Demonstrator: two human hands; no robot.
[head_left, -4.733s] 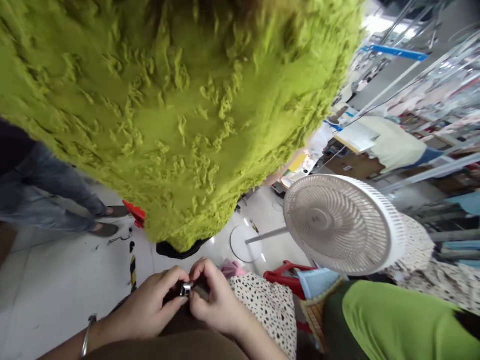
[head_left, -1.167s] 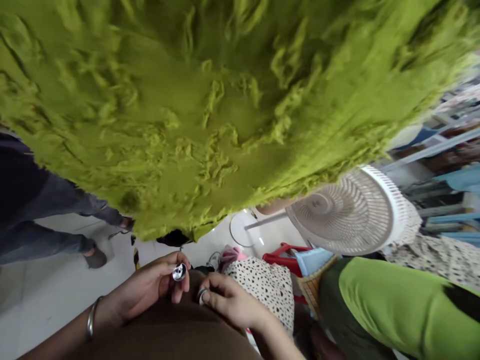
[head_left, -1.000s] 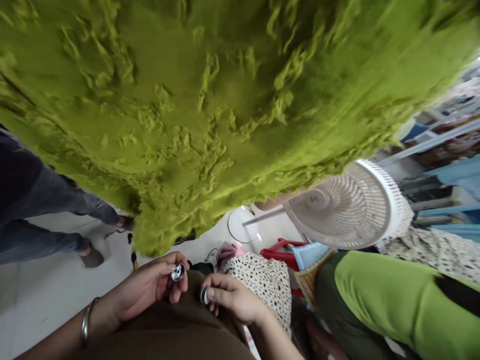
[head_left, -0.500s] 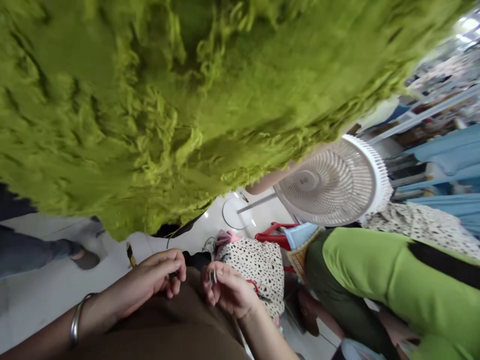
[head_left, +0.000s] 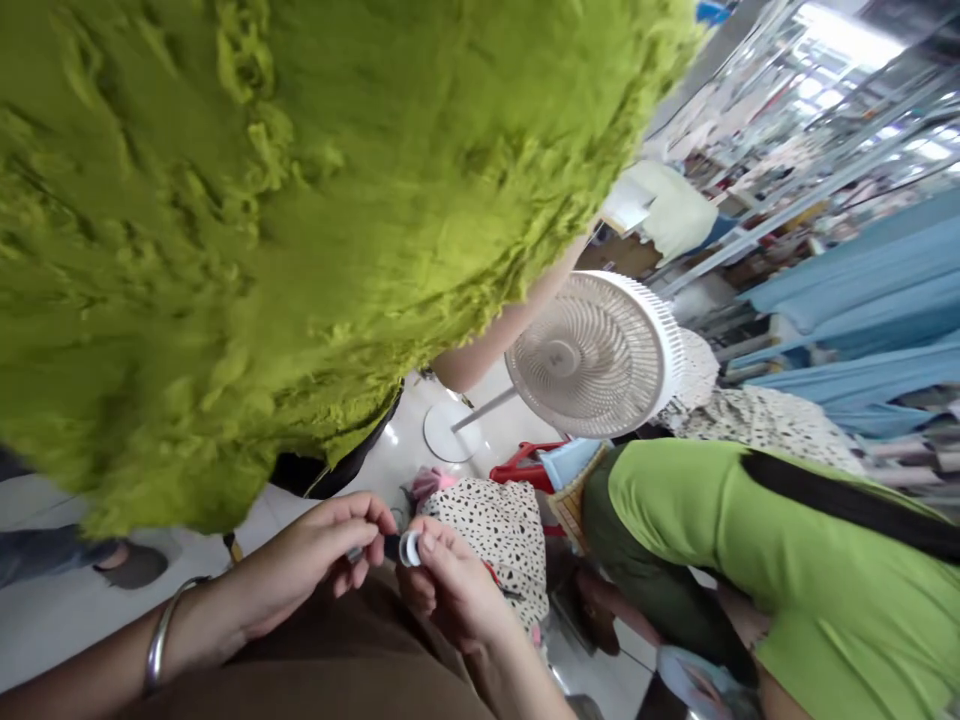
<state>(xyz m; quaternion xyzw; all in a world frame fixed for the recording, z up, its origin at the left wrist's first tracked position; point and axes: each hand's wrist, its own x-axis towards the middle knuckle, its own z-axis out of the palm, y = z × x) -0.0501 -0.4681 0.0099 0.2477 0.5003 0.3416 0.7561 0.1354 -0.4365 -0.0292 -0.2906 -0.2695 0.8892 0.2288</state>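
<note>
Two hands work close together low in the view, over a brown garment [head_left: 300, 640]. The left hand [head_left: 315, 560], a metal bangle [head_left: 159, 632] on its wrist, has its fingers pinched narrow on a small dark piece [head_left: 391, 547]; a tiny bright bit shows by the fingertips, too small to tell. The right hand [head_left: 457, 585] holds a small pale ring [head_left: 409, 548] in a narrow pinch, just beside the dark piece. Both sit between the hands, and whether they touch cannot be told.

A shaggy green mass [head_left: 225, 250] fills the left and far side. To the right stand a white fan [head_left: 592, 355], spotted cloth [head_left: 480, 545], a red stool [head_left: 525, 470] and a woven basket [head_left: 574, 505]. A person in a green shirt [head_left: 750, 540] stands near right, with blue fabric [head_left: 847, 290] beyond.
</note>
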